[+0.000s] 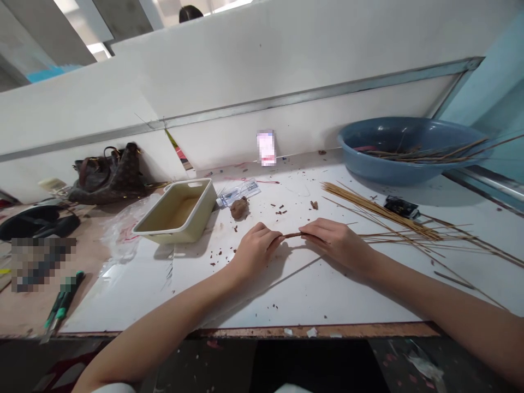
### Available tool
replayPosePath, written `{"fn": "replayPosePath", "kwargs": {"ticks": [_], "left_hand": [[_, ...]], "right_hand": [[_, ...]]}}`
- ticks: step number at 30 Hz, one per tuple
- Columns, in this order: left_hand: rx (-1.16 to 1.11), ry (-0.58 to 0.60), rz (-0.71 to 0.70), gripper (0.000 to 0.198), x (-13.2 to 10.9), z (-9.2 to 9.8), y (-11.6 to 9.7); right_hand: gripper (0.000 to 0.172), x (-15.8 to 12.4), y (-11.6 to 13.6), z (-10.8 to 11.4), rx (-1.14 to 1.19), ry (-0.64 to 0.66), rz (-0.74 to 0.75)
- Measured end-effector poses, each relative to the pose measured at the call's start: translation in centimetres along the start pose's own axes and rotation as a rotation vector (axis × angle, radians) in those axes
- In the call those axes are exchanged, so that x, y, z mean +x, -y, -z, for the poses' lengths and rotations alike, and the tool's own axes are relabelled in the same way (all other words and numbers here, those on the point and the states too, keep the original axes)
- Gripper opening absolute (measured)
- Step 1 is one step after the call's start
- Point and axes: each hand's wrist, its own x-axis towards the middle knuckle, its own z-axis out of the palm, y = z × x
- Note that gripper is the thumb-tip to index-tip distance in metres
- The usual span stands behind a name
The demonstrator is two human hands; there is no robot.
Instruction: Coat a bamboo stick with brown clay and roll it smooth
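Both my hands meet over the white tabletop (311, 289). My left hand (254, 250) and my right hand (335, 240) each pinch one end of a thin stick coated with brown paste (291, 235), held level just above the table. The fingers of both hands are closed round it. A lump of brown paste (239, 208) lies a little beyond my left hand. A pile of bare bamboo sticks (393, 218) fans out to the right of my right hand.
A cream rectangular tray (180, 213) stands left of the lump. A blue basin (405, 147) holding sticks sits back right. A brown handbag (110, 174) and dark items lie far left; green-handled tools (61, 305) lie near the front edge. Brown crumbs dot the table.
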Motion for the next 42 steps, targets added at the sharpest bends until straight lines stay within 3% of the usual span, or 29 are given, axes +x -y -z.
{"fn": "replayPosePath", "kwargs": {"ticks": [15,22,27,31,42], "left_hand": [[-0.03,-0.01,-0.015,0.026,0.0,-0.1,0.1],[-0.042,-0.077,0.004,0.015,0.1,-0.2,0.0],[-0.021,-0.123,-0.107,0.015,0.1,-0.2,-0.8],[-0.01,-0.119,-0.113,0.015,-0.1,-0.2,-1.2],[0.043,-0.091,-0.104,0.014,-0.1,-0.3,-0.5]], "right_hand": [[0.024,0.0,0.3,0.5,-0.014,0.049,0.051],[0.04,0.1,-0.1,-0.6,-0.152,0.082,0.108],[0.031,0.7,1.6,-1.1,-0.1,0.04,0.104],[0.024,1.1,2.7,-1.1,-0.019,-0.009,0.045],[0.023,0.4,2.1,-0.8,0.007,0.04,0.04]]}}
